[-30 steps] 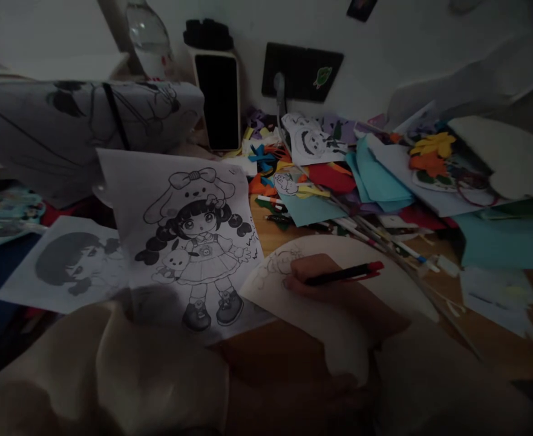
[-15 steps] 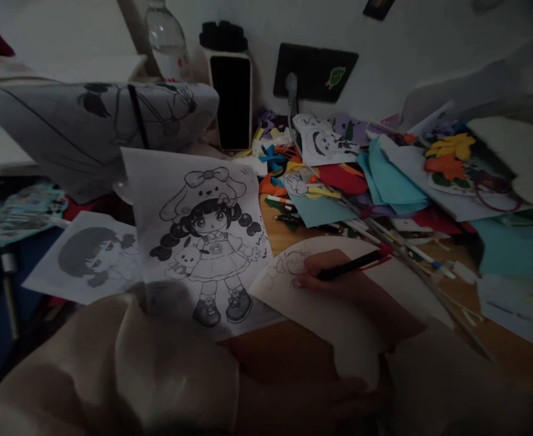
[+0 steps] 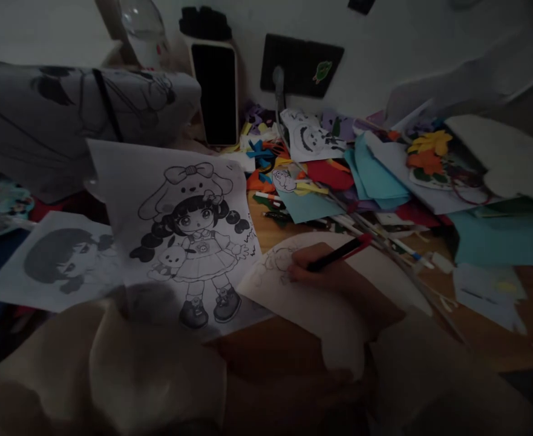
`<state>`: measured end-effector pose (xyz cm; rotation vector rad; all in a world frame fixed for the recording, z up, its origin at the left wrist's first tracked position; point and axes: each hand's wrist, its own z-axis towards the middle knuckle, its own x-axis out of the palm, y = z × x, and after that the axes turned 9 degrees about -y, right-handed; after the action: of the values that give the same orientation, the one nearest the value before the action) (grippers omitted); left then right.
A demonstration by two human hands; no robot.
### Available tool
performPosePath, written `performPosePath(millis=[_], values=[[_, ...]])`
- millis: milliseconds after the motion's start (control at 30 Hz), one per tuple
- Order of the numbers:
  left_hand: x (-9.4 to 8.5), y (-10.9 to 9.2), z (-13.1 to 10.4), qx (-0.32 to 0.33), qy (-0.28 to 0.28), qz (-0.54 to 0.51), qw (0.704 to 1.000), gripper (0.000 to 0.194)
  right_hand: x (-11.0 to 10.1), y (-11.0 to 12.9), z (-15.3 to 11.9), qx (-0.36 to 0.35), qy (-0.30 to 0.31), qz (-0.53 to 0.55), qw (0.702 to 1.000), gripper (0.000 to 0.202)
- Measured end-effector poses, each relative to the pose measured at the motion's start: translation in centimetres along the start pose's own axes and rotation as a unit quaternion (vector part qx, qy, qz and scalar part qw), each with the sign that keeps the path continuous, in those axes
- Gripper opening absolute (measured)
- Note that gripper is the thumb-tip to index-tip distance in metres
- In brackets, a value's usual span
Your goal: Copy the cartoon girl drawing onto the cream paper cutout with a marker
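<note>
My right hand (image 3: 318, 269) is closed around a black pen (image 3: 334, 253) with a red end. It rests on a pale curved-edge sheet of paper (image 3: 288, 309), with the writing tip hidden by the fingers. Faint sketch lines (image 3: 270, 265) of a figure show just left of those fingers. In deep shadow at the bottom, my left hand (image 3: 334, 387) lies by the lower tip of that sheet; its fingers are too dark to make out. Left of the sheet stands a printed line drawing (image 3: 202, 242) of a girl in a dog-eared hat.
A second drawing (image 3: 73, 260) lies further left. Behind are a draped printed cloth or sheet (image 3: 148, 106), a phone (image 3: 216, 94), a clear bottle (image 3: 141, 30) and a wall socket plate (image 3: 300, 66). Colourful scraps (image 3: 266, 151), blue paper (image 3: 379, 172) and sticks (image 3: 402, 254) crowd the right.
The whole view has shifted, so things sit further left in it. My right hand still holds the pen over the sketch, with the pen's angle slightly changed.
</note>
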<state>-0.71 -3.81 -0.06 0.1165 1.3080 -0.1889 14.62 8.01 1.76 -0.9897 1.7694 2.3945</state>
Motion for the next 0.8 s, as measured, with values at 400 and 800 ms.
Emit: performPosePath(millis=[400,800], values=[[-0.9,0.3,0.1,0.008,0.008,-0.010,1.000,0.011,0.2,-0.2,-0.2,0.029,0.018,0.013,0.999,0.033],[0.8,-0.7,0.0,-0.012,-0.028,-0.018,0.999,0.007,0.1,0.2,0.0,0.005,0.008,-0.001,1.000,0.033]])
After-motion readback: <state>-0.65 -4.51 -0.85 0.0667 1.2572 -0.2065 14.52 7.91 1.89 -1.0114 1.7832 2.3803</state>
